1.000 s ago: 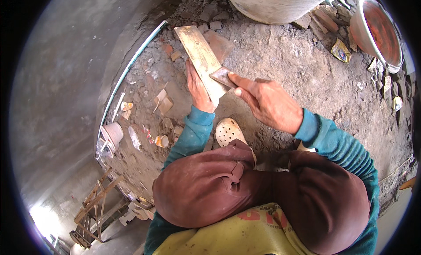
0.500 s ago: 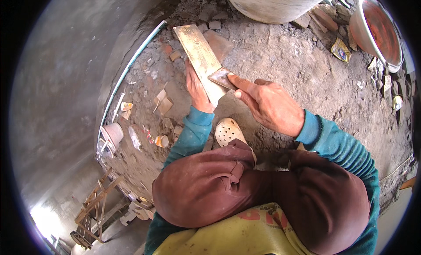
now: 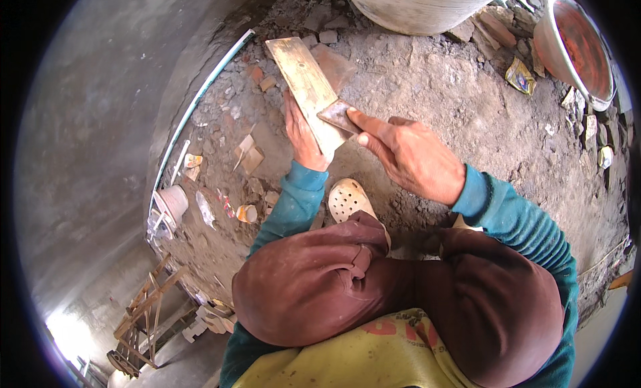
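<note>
Above the rubble-strewn dirt floor (image 3: 461, 87), a long board (image 3: 302, 71) extends away from the person, the right hand (image 3: 415, 157) pinching at its near right side, the left hand (image 3: 306, 135) gripping its left edge, thumb hidden, and the pinched flat plate (image 3: 336, 114) overlying the board's near end.

One left hand (image 3: 306, 137) and one right hand (image 3: 422, 159) — two in all; one long board (image 3: 302, 71), one flat blade (image 3: 338, 115), one wide basin (image 3: 547, 49), one large tub (image 3: 414, 7), one small bucket (image 3: 173, 202), one wooden frame (image 3: 148, 308).
</note>
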{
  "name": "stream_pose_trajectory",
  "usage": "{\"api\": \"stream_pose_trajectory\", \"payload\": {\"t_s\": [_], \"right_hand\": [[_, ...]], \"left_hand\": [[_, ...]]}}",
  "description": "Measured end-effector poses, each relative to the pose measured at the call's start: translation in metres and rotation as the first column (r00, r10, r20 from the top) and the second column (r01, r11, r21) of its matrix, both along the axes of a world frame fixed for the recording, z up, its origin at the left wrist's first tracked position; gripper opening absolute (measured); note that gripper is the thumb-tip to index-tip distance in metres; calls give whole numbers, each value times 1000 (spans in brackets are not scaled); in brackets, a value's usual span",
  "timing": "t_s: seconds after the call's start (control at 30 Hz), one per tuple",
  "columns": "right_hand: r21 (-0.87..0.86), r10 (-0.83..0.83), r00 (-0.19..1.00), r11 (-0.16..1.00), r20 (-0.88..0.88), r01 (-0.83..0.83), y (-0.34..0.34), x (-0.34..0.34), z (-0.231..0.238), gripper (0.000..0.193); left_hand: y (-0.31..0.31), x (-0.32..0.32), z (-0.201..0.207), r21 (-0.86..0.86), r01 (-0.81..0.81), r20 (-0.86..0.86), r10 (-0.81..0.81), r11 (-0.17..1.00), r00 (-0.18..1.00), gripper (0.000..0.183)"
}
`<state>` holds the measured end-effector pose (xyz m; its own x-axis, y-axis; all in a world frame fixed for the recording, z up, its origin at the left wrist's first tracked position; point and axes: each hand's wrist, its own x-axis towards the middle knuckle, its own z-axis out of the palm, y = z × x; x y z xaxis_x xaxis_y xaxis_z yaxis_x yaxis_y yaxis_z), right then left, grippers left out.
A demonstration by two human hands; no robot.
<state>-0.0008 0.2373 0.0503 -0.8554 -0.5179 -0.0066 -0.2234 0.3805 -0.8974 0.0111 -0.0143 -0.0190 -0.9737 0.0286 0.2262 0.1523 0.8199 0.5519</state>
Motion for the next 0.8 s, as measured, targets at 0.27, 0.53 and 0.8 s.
{"api": "stream_pose_trajectory", "payload": {"t_s": [0.27,0.53,0.8], "right_hand": [[-61,7,1000,998,26,-6,-1,-3,-5,41],[-11,10,997,1000,75,-9,0,-3,-5,41],[-57,3,999,998,48,0,-1,-4,-8,41]], "left_hand": [[1,-5,-6,117,18,-89,-8,993,996,89],[5,-3,-8,127,11,53,-18,992,998,104],[5,-1,-11,177,-5,35,-1,984,999,103]]}}
